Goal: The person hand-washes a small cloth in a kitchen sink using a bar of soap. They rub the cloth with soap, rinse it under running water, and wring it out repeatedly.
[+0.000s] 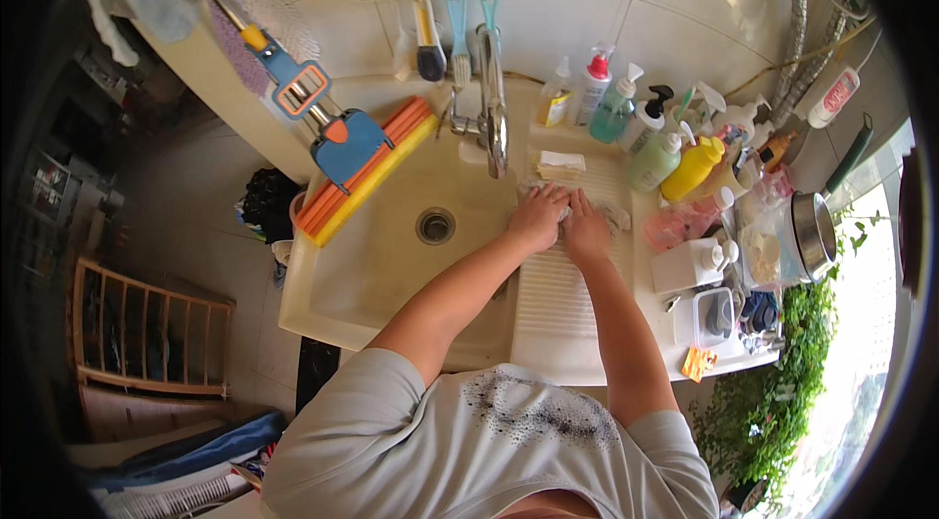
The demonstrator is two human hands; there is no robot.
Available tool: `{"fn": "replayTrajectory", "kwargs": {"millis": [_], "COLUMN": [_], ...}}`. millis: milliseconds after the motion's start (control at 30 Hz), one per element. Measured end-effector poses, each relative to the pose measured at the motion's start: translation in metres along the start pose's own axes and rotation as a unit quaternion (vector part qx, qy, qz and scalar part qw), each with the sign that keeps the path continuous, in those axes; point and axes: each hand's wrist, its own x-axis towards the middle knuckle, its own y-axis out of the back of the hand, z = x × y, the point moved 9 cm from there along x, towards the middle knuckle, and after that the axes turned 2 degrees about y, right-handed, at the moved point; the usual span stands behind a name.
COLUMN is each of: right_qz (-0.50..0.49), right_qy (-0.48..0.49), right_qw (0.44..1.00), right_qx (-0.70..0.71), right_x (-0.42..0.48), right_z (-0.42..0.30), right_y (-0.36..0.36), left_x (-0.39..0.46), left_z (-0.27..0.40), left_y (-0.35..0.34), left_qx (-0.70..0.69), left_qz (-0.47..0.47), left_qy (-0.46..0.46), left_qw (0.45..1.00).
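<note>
A crumpled pale cloth (615,218) lies on the ribbed washboard (554,306) beside the sink basin. My left hand (540,218) presses down on its left part, fingers spread over the fabric. Close against it, my right hand (587,229) bears on the cloth's middle, fingers pointing away from me. Both palms hide much of the fabric. Behind the hands, a bar of soap (561,165) with a whitish top sits on the washboard. The chrome faucet (495,108) hangs over the basin's right side, and no water is seen running from it.
An orange-and-yellow sponge mop (367,174) leans across the left of the sink basin (381,277). Several pump bottles (615,108) line the back right, with a yellow bottle (692,168) nearer. A white dispenser (689,264) and a clear plastic box (713,317) stand along the right ledge.
</note>
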Motion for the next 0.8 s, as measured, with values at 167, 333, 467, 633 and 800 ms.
{"fn": "replayTrajectory", "kwargs": {"millis": [167,333,467,633,800], "right_qz": [-0.052,-0.028,-0.006,-0.040,-0.032], "right_qy": [0.070,0.075,0.037,0.073,0.127], "right_qw": [0.996,0.996,0.998,0.995,0.990], "right_qx": [0.008,0.028,0.047,0.045,0.047], "right_x": [-0.079,-0.077,-0.046,-0.061,-0.097], "right_z": [-0.032,-0.036,-0.019,-0.027,-0.042], "right_y": [0.009,0.018,0.006,0.016,0.022], "left_x": [-0.074,-0.076,-0.044,-0.056,-0.084], "left_z": [0.030,0.039,0.022,0.030,0.039], "left_y": [0.006,0.007,0.009,0.018,0.018], "left_qx": [-0.016,-0.027,-0.044,-0.122,-0.149], "left_qz": [-0.045,0.006,0.046,0.012,-0.014], "left_qy": [-0.109,-0.127,-0.075,-0.051,-0.066], "left_qw": [0.993,0.991,0.995,0.991,0.986]}}
